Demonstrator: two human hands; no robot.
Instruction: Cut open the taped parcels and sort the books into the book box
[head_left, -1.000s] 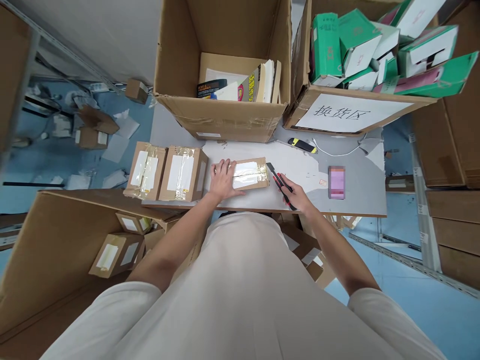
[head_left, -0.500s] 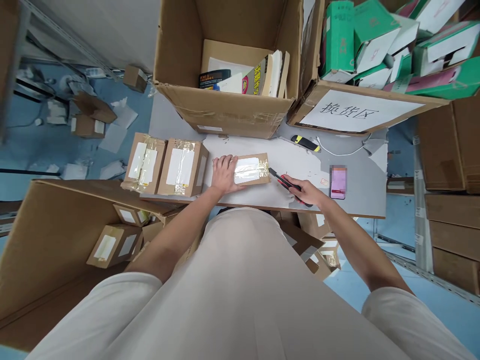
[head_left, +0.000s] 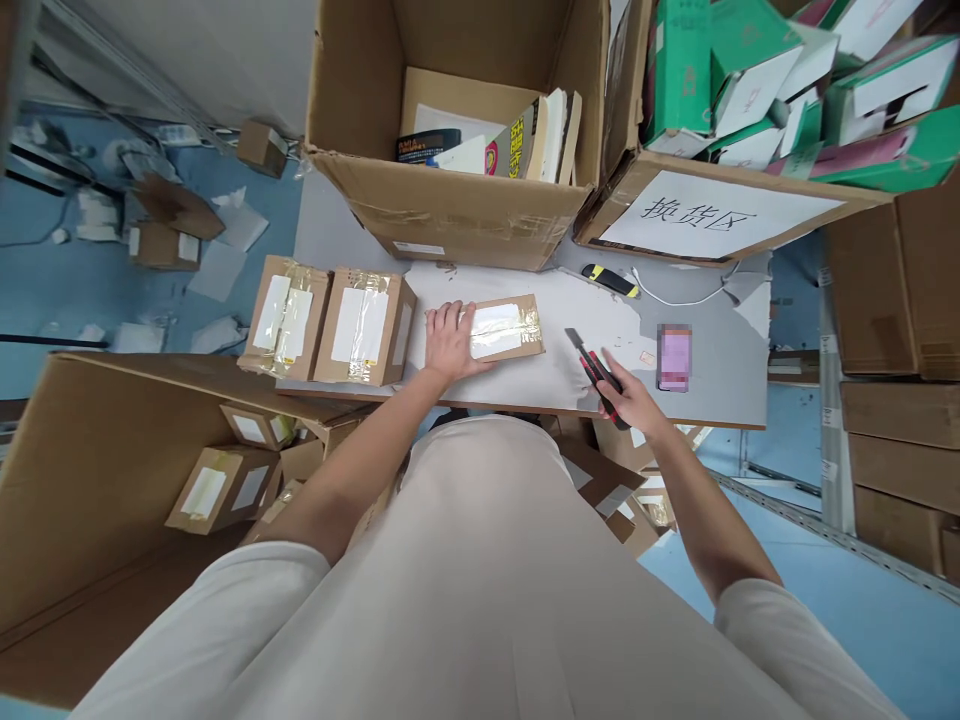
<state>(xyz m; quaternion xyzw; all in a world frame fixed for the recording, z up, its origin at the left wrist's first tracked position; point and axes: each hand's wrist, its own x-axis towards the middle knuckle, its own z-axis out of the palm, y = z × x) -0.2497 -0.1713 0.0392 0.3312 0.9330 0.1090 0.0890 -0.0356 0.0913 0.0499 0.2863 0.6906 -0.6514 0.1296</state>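
A small taped cardboard box [head_left: 508,328] with a white label lies on the worktable [head_left: 480,392], turned slightly. My left hand [head_left: 450,345] grips its left end, fingers over the top and thumb along the near side. To the right, my right hand [head_left: 631,398] is closed around a black and red utility knife [head_left: 600,378]. Its blade points up and to the left, apart from the box. Left of my left hand stand two taped cartons, a nearer one [head_left: 361,325] and a farther one [head_left: 285,318], both with white labels.
A large open carton [head_left: 450,215] with books stands at the back. Beside it, another carton [head_left: 615,200] holds green boxes. A yellow and black cutter [head_left: 610,281], a white cable [head_left: 679,300] and a phone [head_left: 675,358] lie on the table. A big carton [head_left: 97,480] stands lower left.
My right hand has drawn the knife back from the box's right end, rightward and toward me, with the blade now angled more upward. The box has tilted slightly under my left hand.
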